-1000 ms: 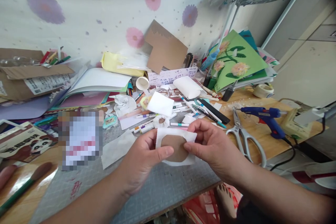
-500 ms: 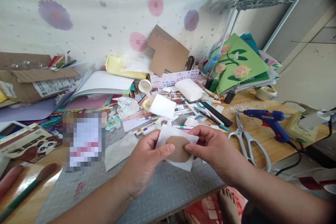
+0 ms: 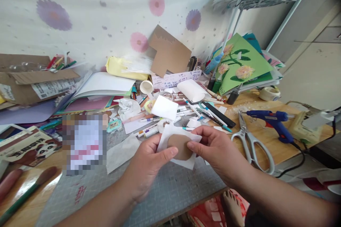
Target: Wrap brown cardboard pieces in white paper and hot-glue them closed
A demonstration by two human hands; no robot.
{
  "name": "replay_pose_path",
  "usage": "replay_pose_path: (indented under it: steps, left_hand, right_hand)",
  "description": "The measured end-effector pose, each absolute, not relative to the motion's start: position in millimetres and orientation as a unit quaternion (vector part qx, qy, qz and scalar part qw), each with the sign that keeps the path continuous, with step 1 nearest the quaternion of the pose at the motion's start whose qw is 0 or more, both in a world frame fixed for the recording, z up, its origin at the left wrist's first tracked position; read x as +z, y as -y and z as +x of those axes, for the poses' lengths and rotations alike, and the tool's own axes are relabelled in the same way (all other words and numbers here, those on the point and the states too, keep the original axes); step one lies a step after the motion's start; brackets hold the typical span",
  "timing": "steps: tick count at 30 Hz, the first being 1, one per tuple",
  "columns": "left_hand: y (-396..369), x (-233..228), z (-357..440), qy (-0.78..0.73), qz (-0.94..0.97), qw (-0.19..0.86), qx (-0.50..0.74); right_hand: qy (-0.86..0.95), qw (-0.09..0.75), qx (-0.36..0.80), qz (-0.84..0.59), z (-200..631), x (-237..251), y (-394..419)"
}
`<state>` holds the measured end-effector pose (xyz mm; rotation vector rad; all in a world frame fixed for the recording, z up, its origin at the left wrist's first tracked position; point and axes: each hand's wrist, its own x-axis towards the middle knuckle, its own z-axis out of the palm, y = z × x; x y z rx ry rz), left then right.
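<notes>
Between my two hands, above the grey cutting mat [image 3: 103,198], is a square of thin white paper [image 3: 183,164] with a round brown cardboard piece [image 3: 181,146] lying against it. My left hand [image 3: 153,159] pinches the left side, its thumb resting on the cardboard's edge. On the right, my right hand [image 3: 214,149] pinches the paper and cardboard, thumb on top and fingers behind. The fingers under the paper are partly hidden. A larger white paper sheet [image 3: 122,152] lies on the mat just left of my left hand.
Markers, pens and paper scraps crowd the mat behind my hands, with a white pad [image 3: 164,108] among them. To the right lie scissors [image 3: 250,143] and a blue glue gun [image 3: 271,118] with its cord. A cardboard box [image 3: 32,81] and a paintbrush [image 3: 29,191] are at left.
The paper and cardboard have tilted and turned slightly between my fingers. Both hands keep their pinch in nearly the same place, and the view has shifted a little.
</notes>
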<state>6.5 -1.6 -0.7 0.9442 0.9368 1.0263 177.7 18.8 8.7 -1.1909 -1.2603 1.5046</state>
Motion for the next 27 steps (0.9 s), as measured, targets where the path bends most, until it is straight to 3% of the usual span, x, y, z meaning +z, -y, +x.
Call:
replay_pose_path:
  steps: [10,12,15,18,21,27]
  left_hand:
    - [0.9,-0.5,5.9,-0.449,0.407,0.650,0.458]
    - [-0.4,2.0,5.3,-0.465,0.409,0.639,0.456]
    - [-1.5,4.9,5.1,-0.474,0.404,0.635,0.456]
    - [-2.0,5.0,4.8,-0.475,0.400,0.638,0.456]
    - [-2.2,3.0,4.7,-0.493,0.388,0.636,0.450]
    - [0.0,2.2,9.6,-0.495,0.415,0.642,0.412]
  right_hand:
    - [0.575,0.370,0.552,-0.478,183.4,12.9,-16.0]
    - [0.658,0.341,0.459,-0.491,204.1,20.4,-18.3]
    - [0.756,0.272,0.230,-0.550,264.6,28.9,-23.1]
    - [0.702,0.143,0.081,-0.693,346.7,24.1,-23.8]
    - [0.599,0.037,0.042,-0.799,415.2,7.0,-22.3]
    - [0.582,0.074,-0.009,-0.810,445.9,-23.9,-45.2]
